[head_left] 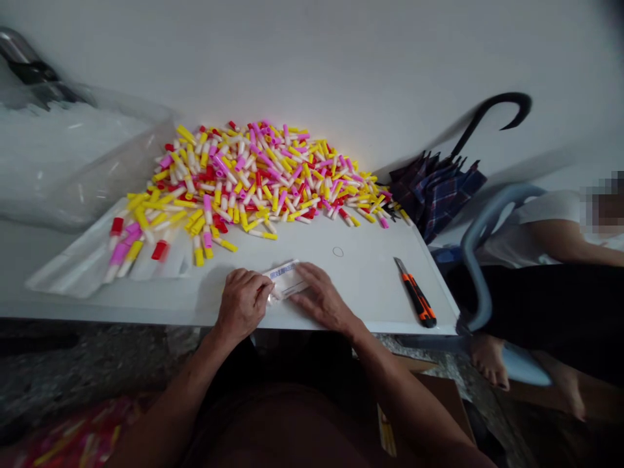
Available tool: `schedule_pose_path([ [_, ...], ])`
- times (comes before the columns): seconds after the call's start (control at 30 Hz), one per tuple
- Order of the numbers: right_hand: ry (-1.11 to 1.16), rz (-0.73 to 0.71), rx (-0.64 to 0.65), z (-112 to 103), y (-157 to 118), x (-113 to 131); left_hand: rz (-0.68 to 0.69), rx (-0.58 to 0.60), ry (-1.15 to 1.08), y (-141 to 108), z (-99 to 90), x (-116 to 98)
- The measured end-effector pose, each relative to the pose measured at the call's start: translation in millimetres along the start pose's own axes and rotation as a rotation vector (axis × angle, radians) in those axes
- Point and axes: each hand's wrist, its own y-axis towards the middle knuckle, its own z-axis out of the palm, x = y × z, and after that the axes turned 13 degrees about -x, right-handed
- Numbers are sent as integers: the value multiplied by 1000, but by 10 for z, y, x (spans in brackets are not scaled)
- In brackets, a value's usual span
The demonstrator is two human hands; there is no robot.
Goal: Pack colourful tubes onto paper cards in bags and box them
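Note:
A small white packet (288, 281) with blue printing lies near the table's front edge, between my two hands. My left hand (242, 304) is closed, its thumb and fingers pinching the packet's left end, which looks like clear plastic. At the right end, my right hand (325, 300) holds the packet between thumb and fingers. Behind them spreads a large heap of small tubes (263, 175) with yellow, pink, red and whitish parts. Several of these tubes lie on a flat clear plastic bag (73, 263) to the left.
An orange and black utility knife (417, 296) with its blade showing lies on the white table (361, 279) at right. A rubber band (338, 251) lies nearby. A large clear bag (97, 156) stands at left. A folded umbrella (436, 188) leans at right, near a seated person.

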Motion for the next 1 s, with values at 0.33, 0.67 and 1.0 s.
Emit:
schedule_pose_path([
  [0.33,234,537,-105,56,139,126,-18,-110,-47,0,143,-56],
  [0.67,669,801,86,235,114,192,11,-82,-26,70,161,-52],
  [1.0,166,600,-102,84,225,127,16,-85,-48,55,168,-46],
])
